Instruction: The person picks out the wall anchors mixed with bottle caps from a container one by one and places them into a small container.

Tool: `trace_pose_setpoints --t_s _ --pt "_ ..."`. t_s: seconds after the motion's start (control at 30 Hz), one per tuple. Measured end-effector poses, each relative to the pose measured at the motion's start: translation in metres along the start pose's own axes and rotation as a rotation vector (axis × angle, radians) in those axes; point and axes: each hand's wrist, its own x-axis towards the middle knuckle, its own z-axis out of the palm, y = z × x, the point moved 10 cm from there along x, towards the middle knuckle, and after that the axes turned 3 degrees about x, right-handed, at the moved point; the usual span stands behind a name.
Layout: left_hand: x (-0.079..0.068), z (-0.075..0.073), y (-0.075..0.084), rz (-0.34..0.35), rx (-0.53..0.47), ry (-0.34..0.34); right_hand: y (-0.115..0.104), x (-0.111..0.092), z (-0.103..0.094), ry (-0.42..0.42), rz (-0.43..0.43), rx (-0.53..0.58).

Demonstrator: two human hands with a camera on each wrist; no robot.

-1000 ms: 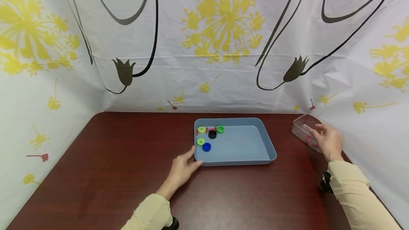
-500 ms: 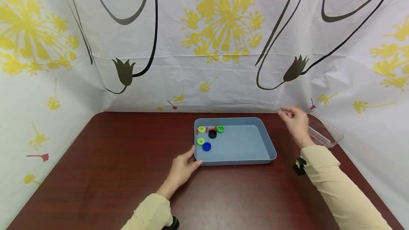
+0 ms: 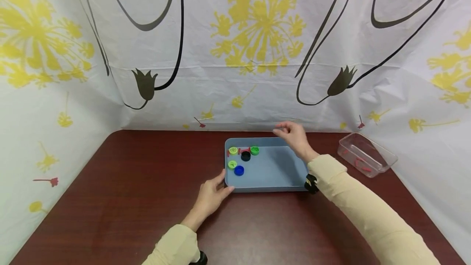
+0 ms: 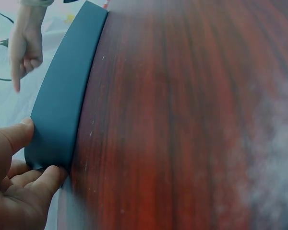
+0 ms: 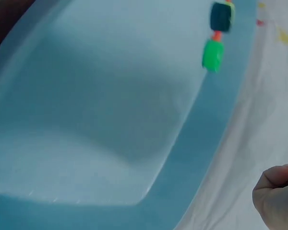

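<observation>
My left hand holds the near left corner of a blue-grey tray, its thumb and fingers on two sides of that corner. In the left wrist view the tray's outer wall stands between thumb and fingers. Inside the tray's left part lie two yellow-green discs, a green disc, a black disc, a blue disc and a red piece. My right hand hovers above the tray's far right part, thumb and forefinger close together. Whether they pinch something small is not visible.
A clear plastic box with red pieces in it stands at the right by the table's edge. The dark red wooden table meets white patterned cloth at the back and sides.
My right hand has come out of the clear box and moved left to above the tray. My left hand stays at the tray's corner.
</observation>
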Motion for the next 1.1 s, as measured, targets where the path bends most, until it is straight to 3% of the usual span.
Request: trace_pose_setpoints --t_s 0.13,0.4,0.53,0.8,1.1 --pt "0.000 0.000 -0.001 -0.003 -0.004 0.004 -0.001 0.002 0.030 -0.111 0.020 -0.049" --pt "0.000 -0.001 -0.001 0.010 0.004 0.009 0.004 0.008 0.068 -0.226 0.020 -0.120" --pt "0.000 -0.002 -0.001 0.003 0.013 0.009 0.002 0.010 0.076 -0.298 0.017 -0.203" --pt "0.000 -0.003 0.000 0.011 0.018 0.009 -0.016 0.019 0.082 -0.377 -0.079 -0.284" --pt "-0.001 -0.003 0.001 -0.008 0.003 0.000 0.000 0.015 0.101 -0.436 -0.066 -0.299"
